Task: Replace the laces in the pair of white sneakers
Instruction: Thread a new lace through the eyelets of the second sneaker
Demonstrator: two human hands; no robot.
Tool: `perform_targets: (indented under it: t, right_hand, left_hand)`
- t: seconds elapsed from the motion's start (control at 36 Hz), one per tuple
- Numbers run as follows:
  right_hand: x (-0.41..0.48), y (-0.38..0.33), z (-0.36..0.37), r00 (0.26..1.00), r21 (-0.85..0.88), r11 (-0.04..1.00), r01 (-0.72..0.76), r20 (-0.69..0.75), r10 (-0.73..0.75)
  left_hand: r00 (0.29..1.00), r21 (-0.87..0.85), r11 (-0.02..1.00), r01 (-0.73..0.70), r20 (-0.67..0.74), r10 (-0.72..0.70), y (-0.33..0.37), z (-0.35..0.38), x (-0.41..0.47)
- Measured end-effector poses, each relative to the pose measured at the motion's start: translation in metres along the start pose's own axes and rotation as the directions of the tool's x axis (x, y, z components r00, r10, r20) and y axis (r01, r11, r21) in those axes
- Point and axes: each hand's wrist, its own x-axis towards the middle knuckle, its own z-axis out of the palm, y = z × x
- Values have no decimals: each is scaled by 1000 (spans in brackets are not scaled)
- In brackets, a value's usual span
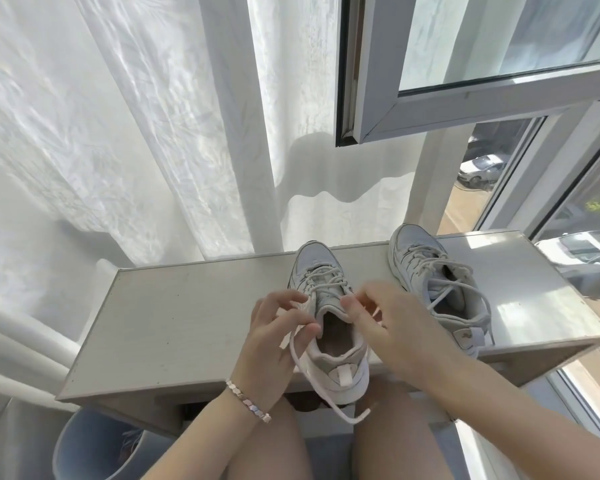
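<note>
I judge this is unlacing: my left grip [278, 327] and right grip [381, 320] each pinch the lace [326, 400] at the top eyelets of the near sneaker [333, 344], which stands on the table [174, 317] between them, so next I must draw it out row by row.

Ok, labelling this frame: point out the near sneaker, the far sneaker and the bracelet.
near sneaker [342, 375], head view, heel.
far sneaker [411, 239], head view, toe.
bracelet [247, 400], head view, beads at the wrist.
</note>
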Motion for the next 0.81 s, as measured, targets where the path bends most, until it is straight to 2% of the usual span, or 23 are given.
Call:
perform_targets:
  t: [0.06, 0.11, 0.17, 0.25, 0.33, 0.36, 0.42, 0.44, 0.5, 0.53, 0.58, 0.67, 0.75, 0.81]
  right_hand:
    - [5, 12, 0, 972, -200, 960, -194, 91, 215]
    - [7, 16, 1, 928, -355, 902, -246, 182, 325]
    - [7, 16, 6, 906, -396, 881, -259, 218, 364]
    - [5, 16, 8, 909, -358, 895, -267, 215, 357]
    - [4, 16, 1, 949, -309, 926, -217, 158, 275]
    - [4, 15, -3, 956, -271, 942, -199, 158, 247]
    - [6, 11, -11, 962, -166, 970, -178, 179, 208]
    - [8, 8, -16, 963, -79, 980, -185, 183, 197]
    - [13, 2, -24, 968, 211, 952, -221, 169, 187]
    - [16, -2, -28, 967, 376, 894, -245, 161, 197]
    - [21, -8, -35, 961, 632, 724, -277, 169, 220]
    - [27, -15, -43, 959, 817, 507, -274, 192, 209]
    - [33, -17, -45, 960, 911, 330, -248, 187, 207]
    - [36, -15, -45, 961, 932, 285, -222, 160, 225]
  left_hand:
    - [993, 88, 991, -101, 77, 94, -12, -10, -2]
    - [974, 166, 970, -177, 172, 148, -19, -26, -2]
    - [969, 290, 937, -198, 200, 142, -29, -38, -5]
    - [973, 406, 912, -56, 227, -41, -44, -55, -4]
    - [916, 476, 862, 174, 244, -319, -38, -60, 2]
    - [898, 466, 850, 244, 223, -380, -33, -60, 4]
    - [910, 415, 858, 304, 142, -391, -19, -54, 11]
    - [912, 353, 872, 341, 100, -397, -6, -50, 17]
    - [902, 158, 900, 406, 89, -422, 18, -39, 28]
    - [882, 42, 892, 451, 135, -452, 30, -32, 33]
    - [798, -159, 805, 571, 335, -500, 52, -17, 43]
    - [663, -220, 690, 690, 574, -480, 66, 11, 49]
    - [644, -289, 638, 714, 628, -437, 74, 25, 49]
    - [662, -361, 594, 719, 617, -426, 79, 27, 49]
